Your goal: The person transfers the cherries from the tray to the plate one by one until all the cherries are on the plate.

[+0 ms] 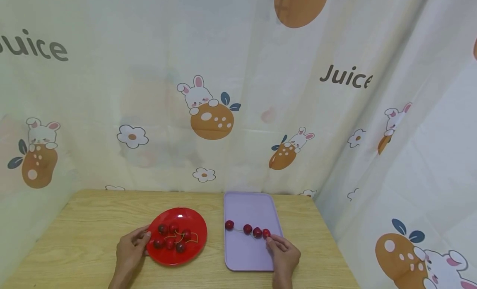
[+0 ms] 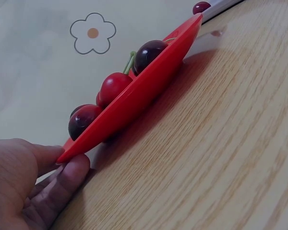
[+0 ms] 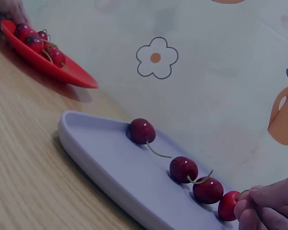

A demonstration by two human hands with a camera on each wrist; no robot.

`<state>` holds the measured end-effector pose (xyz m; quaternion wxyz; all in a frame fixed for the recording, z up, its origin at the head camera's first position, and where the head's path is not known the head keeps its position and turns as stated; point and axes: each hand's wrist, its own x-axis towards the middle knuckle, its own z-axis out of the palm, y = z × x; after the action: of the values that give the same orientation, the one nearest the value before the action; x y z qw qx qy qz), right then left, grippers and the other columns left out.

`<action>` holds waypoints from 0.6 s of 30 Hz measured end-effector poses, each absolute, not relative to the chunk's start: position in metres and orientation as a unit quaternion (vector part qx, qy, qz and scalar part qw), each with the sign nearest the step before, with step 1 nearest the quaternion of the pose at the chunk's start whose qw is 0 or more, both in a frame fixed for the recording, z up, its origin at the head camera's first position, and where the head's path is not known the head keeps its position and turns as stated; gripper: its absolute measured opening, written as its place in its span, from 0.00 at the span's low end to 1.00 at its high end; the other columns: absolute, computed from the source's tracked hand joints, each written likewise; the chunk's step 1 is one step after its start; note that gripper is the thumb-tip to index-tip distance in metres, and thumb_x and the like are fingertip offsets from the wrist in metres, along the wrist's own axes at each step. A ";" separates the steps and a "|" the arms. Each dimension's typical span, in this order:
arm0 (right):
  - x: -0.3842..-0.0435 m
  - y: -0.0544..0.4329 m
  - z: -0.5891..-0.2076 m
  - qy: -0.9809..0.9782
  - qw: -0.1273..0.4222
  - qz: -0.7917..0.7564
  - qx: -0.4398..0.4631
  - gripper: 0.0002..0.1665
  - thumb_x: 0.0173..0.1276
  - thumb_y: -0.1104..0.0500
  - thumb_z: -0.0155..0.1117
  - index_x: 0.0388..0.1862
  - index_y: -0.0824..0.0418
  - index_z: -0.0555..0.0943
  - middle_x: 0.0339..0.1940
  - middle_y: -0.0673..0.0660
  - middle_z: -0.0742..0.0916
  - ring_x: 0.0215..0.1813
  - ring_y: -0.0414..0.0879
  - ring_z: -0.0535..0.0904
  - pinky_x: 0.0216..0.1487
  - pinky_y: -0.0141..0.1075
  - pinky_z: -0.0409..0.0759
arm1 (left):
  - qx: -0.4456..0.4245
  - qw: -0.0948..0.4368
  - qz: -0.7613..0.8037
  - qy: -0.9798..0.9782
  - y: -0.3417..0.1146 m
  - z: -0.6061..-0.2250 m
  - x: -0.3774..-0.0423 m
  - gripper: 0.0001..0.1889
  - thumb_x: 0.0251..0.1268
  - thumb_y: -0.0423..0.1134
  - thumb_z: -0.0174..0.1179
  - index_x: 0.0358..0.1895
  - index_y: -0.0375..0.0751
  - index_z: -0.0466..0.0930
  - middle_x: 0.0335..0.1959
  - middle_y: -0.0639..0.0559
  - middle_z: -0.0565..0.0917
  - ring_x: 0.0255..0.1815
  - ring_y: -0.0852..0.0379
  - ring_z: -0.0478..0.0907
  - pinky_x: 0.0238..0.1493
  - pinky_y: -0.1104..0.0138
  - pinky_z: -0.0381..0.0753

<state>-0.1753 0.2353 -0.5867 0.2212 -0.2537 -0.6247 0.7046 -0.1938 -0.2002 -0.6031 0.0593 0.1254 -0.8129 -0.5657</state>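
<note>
Plate in one hand, a tray cherry in the other

From the head, the left hand [image 1: 130,247] holds the rim of the red plate [image 1: 195,251], probably to steady it on the table [image 1: 93,222]. A cluster of cherries [image 1: 180,247] lies in the plate, where the raised edge should stop them rolling. Across a gap, the lilac tray [image 1: 249,258] carries a row of four [image 1: 247,229], and the right hand [image 1: 285,256] is at the end cherry [image 1: 266,233].

From the left wrist, the thumb lies over the rim with fingers beneath, clamped on it; an edge grip leaves the fruit untouched.

From the right wrist, thumb and fingers are together, apparently pinching the end cherry's stem [image 3: 244,192], likely because it is easier to hold than round, slick fruit. That cherry sits beside its neighbour at the tray.
</note>
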 end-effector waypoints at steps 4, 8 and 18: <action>-0.175 0.239 -0.587 -0.597 0.221 0.729 -0.252 0.16 0.66 0.72 0.79 0.50 0.79 0.88 0.28 0.56 0.95 0.26 0.39 0.91 0.36 0.28 0.93 | 0.130 0.055 -0.563 -0.814 -0.199 -0.603 -0.194 0.21 0.83 0.33 0.60 0.72 0.29 0.79 0.54 0.29 0.88 0.31 0.61 0.85 0.28 0.68 0.92; -0.173 0.241 -0.585 -0.568 0.210 0.756 -0.251 0.16 0.67 0.71 0.78 0.51 0.78 0.88 0.28 0.53 0.95 0.27 0.40 0.91 0.37 0.30 0.93 | 0.131 0.058 -0.561 -0.816 -0.199 -0.602 -0.195 0.20 0.83 0.33 0.60 0.72 0.29 0.80 0.54 0.29 0.88 0.31 0.61 0.85 0.27 0.68 0.92; -0.169 0.250 -0.580 -0.527 0.160 0.797 -0.246 0.14 0.71 0.70 0.75 0.54 0.75 0.87 0.31 0.51 0.95 0.35 0.40 0.92 0.41 0.31 0.94 | 0.139 0.062 -0.556 -0.817 -0.198 -0.604 -0.194 0.20 0.83 0.32 0.60 0.71 0.30 0.80 0.53 0.30 0.88 0.32 0.62 0.84 0.27 0.68 0.91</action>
<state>-0.1690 0.2502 -0.5796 0.1602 -0.2459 -0.5272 0.7974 -0.1944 -0.1984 -0.6037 0.0619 0.1388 -0.8175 -0.5556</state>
